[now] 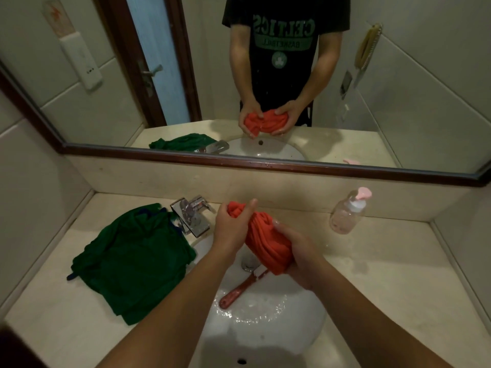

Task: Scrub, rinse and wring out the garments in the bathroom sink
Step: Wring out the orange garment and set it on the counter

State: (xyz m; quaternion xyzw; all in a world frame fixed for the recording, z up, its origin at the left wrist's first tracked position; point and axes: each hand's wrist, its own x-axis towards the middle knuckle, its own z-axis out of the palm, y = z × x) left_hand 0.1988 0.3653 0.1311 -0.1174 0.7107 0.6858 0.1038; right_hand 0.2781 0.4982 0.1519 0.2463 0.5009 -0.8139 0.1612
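Observation:
An orange garment (265,241), twisted into a thick roll, hangs above the white sink (265,335). My left hand (233,227) grips its far end near the tap. My right hand (297,251) grips the near, lower end. A green garment (132,264) lies crumpled on the counter to the left of the sink. A red-handled brush (239,290) lies in the basin beside the drain (248,262), with shallow water around it.
A chrome tap (192,217) stands at the sink's back left. A clear soap pump bottle (348,212) with a pink top stands at the back right. The beige counter (385,274) is wet near the sink. A wide mirror (239,75) spans the wall behind.

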